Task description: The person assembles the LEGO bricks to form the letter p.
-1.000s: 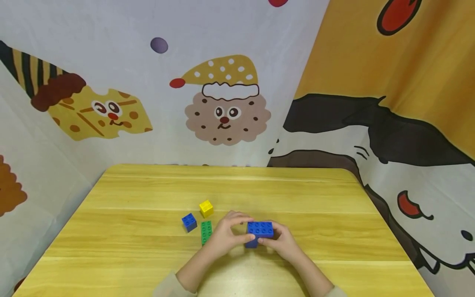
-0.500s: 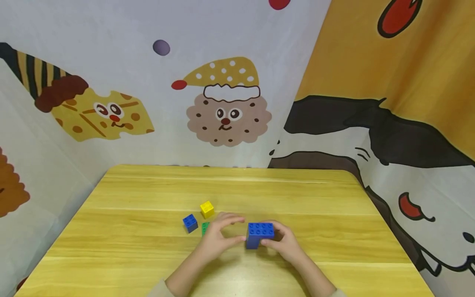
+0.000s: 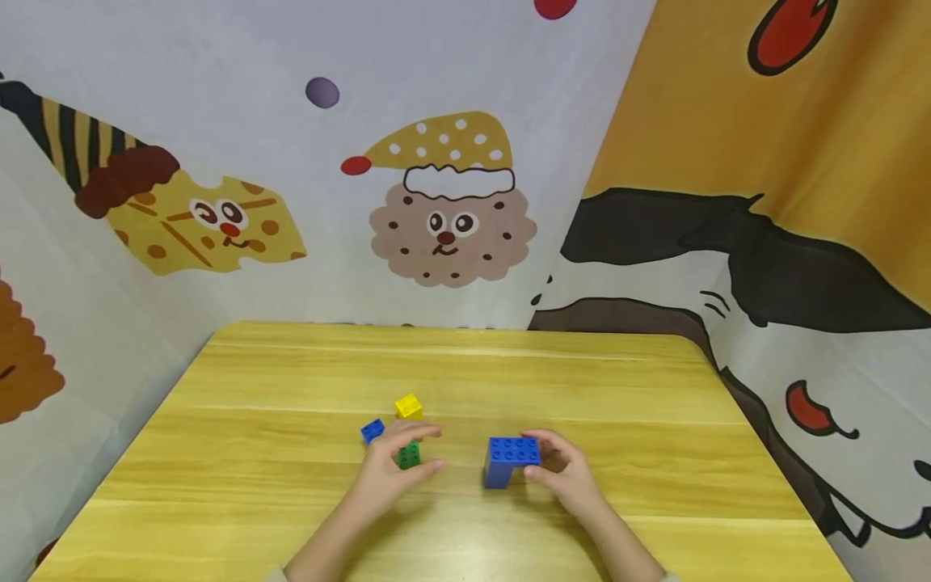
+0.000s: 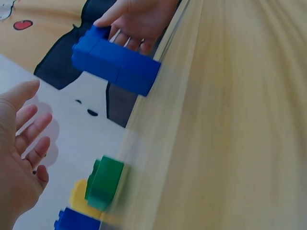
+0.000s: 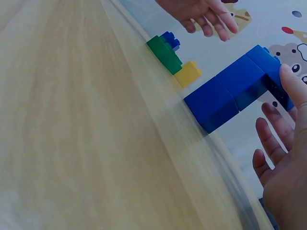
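Blue tower of stacked plastic bricks [image 3: 500, 462]: We see it standing upright near the middle of the table, a long studded brick on top reaching out to the right over a narrower column, so that the right end overhangs.
Right hand [image 3: 575, 477]: We find it at that overhanging end, thumb in front and forefinger behind, the two curved round the brick; the other fingers hang loosely bent below. How firmly it grips, we cannot tell.
Left hand [image 3: 380, 473]: We see it raised above the loose bricks, well apart from the tower, thumb and fingers spread in a wide, relaxed curve with nothing between them.
Green rectangular plastic brick [image 3: 410, 455]: We see it on the table, framed between the left thumb and forefinger in the head view, partly covered by the hand.
Small blue square plastic brick [image 3: 372, 430]: It lies to the left of the green one, its near part hidden behind the hand from our head view.
Small yellow square plastic brick [image 3: 409, 406]: It sits beyond the green and small blue bricks.
Pale wood-grain table [image 3: 618, 388]: It carries every brick we count.
White cloth backdrop [image 3: 240, 48]: Behind, we see a printed cookie face [image 3: 454, 234] in a spotted yellow hat.
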Tool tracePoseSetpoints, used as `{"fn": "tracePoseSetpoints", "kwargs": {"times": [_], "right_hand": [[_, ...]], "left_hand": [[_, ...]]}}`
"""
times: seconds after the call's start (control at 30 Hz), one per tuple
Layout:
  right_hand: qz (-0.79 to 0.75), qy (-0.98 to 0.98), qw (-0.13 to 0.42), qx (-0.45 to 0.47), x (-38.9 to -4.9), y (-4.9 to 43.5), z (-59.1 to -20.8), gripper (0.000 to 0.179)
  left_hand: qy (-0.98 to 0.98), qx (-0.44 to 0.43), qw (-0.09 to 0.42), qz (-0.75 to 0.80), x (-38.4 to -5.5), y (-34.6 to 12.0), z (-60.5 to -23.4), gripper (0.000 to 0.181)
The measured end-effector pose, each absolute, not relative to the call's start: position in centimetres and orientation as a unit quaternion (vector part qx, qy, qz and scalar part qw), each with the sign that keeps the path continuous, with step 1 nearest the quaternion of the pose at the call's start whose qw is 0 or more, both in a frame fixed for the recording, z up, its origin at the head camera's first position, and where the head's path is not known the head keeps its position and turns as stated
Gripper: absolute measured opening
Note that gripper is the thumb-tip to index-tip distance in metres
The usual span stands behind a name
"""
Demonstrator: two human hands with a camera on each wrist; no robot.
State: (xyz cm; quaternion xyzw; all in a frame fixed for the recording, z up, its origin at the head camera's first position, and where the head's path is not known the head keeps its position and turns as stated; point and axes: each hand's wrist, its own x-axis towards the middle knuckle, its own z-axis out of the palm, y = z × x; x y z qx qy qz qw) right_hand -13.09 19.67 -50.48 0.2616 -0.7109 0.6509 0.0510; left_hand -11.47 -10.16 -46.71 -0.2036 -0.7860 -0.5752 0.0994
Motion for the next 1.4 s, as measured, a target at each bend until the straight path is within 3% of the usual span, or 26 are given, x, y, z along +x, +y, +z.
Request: {"fn": "tracePoseSetpoints", "kwargs": {"times": [0.33,0.47,0.63,0.87,1.1,1.4], "right_hand": [[0.673,-0.688,0.073,0.260,-12.6,20.1,-50.5,0.044],[0.687,-0.675,0.066,0.262,-12.5,20.2,-50.4,0.042],[0.693,-0.672,0.060,0.254,-12.4,20.2,-50.3,0.039],[0.690,-0.684,0.051,0.233,-12.2,20.2,-50.1,0.036],[0.689,-0.683,0.052,0.238,-12.4,20.1,-49.9,0.036],[0.687,-0.684,0.049,0.239,-12.3,20.1,-50.0,0.037]], "left_hand": [[-0.787,-0.167,0.099,-0.586,-11.6,-13.6,-47.7,0.041],[-0.795,-0.151,0.124,-0.574,-11.8,-14.6,-48.1,0.041],[-0.804,-0.115,0.165,-0.560,-11.0,-14.9,-46.2,0.040],[-0.806,-0.041,0.140,-0.573,-11.6,-15.7,-47.1,0.047],[-0.804,-0.031,0.106,-0.585,-13.0,-16.9,-50.4,0.053],[-0.820,-0.001,0.101,-0.563,-13.1,-16.9,-50.9,0.049]]}}
